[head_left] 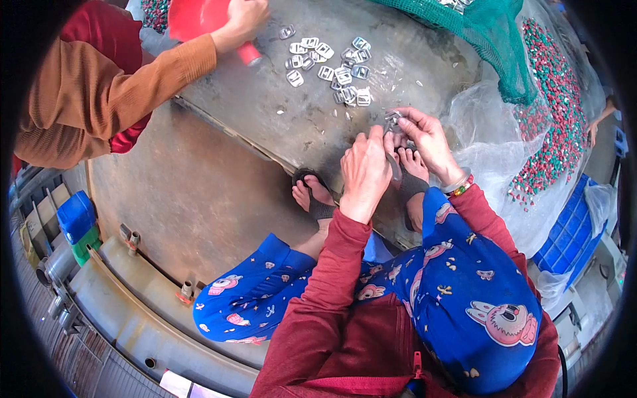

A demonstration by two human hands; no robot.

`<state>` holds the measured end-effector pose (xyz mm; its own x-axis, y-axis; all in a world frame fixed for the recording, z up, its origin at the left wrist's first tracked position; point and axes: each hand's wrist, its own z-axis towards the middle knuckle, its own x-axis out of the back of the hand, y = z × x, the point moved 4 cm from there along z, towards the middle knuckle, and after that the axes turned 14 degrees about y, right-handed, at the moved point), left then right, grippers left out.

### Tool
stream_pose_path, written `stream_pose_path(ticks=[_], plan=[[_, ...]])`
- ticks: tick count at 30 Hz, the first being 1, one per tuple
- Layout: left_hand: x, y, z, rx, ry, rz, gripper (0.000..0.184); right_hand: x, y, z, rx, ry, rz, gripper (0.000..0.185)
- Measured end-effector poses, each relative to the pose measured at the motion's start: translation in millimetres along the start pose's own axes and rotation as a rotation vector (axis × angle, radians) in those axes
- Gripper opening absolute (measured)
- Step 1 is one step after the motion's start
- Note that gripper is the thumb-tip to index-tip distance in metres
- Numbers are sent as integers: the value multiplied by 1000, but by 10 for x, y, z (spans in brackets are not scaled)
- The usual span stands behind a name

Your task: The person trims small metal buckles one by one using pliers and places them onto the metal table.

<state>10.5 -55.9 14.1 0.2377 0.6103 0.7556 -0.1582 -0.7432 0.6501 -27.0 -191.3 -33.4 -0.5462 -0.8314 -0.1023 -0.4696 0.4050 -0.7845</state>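
My left hand (367,169) is closed, and a narrow grey blade-like tool (396,167) sticks out beside its fingers. Close by on the right, my right hand (428,139) pinches a small silver metal piece (393,119) between thumb and fingers. Both hands meet just above my sandalled foot (415,164). Beyond them, several loose silver buckle-like metal pieces (342,75) lie scattered on the grey metal surface (265,113). My fingers partly hide the tool and the held piece.
At the upper left, another person's hand (247,18) grips a red scoop (199,16). Green netting (488,43) lies at the top right. Red and green pellets (547,126) spread over clear plastic sheeting (474,142), with a blue crate (574,229) below.
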Motion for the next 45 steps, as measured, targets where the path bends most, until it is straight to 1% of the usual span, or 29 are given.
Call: stream_pose_path(ticks=[1, 3, 6, 7, 10, 11, 14, 15, 19, 21, 23, 25, 26, 28, 29, 32, 35, 38, 41, 45], plan=[[-15, -9, 5, -29, 9, -41, 20, 29, 32, 7, -53, 30, 81, 24], [-55, -22, 20, -91, 26, -127, 20, 37, 39, 1, -47, 20, 121, 24], [-74, -123, 52, -63, -54, -289, 20, 23, 23, -35, -58, 0, 179, 23], [-49, -126, 59, 1, -68, -335, 22, 11, 27, -61, -68, -10, 199, 23], [-115, -191, 26, 36, -100, -344, 21, -8, 95, -85, -134, -3, 170, 24], [-173, -219, -4, 15, -106, -299, 20, 34, 159, -49, -167, -47, 125, 26], [-203, -220, -24, 55, -40, -286, 17, 29, 138, -8, -312, -142, 374, 30], [-189, -218, -17, 9, 3, -228, 16, 32, 84, -22, -351, -264, 408, 34], [-100, -207, 11, -42, -23, -257, 18, 68, 56, -30, -343, -111, 385, 35], [6, -176, -2, -54, -59, -235, 19, 155, 100, 22, -361, -184, 455, 35], [84, -206, -7, 38, -53, -173, 21, 245, 134, 79, -371, -215, 463, 36], [159, -191, 4, 98, -56, -149, 23, 214, 54, 71, -293, -92, 323, 36], [173, -157, 9, 98, -51, -209, 23, 196, 19, 66, -254, -29, 252, 35], [180, -105, -8, 105, -38, -328, 23, 152, -26, 67, -87, -12, 83, 33], [161, -97, -20, 93, -37, -314, 23, 122, -49, 67, -4, -6, -1, 32], [114, -76, -29, 73, -38, -263, 22, 43, -115, 24, 110, -7, -103, 29], [129, -58, -25, 85, -45, -213, 21, 13, -196, -30, 128, -1, -185, 29], [140, -50, -25, 62, -26, -203, 19, -64, -252, -106, 133, 0, -180, 27], [133, -54, -36, 27, -2, -165, 18, -63, -246, -91, 153, -106, -183, 24], [91, -39, -73, -14, 24, -157, 18, 9, -115, -44, 4, -94, -73, 22]])
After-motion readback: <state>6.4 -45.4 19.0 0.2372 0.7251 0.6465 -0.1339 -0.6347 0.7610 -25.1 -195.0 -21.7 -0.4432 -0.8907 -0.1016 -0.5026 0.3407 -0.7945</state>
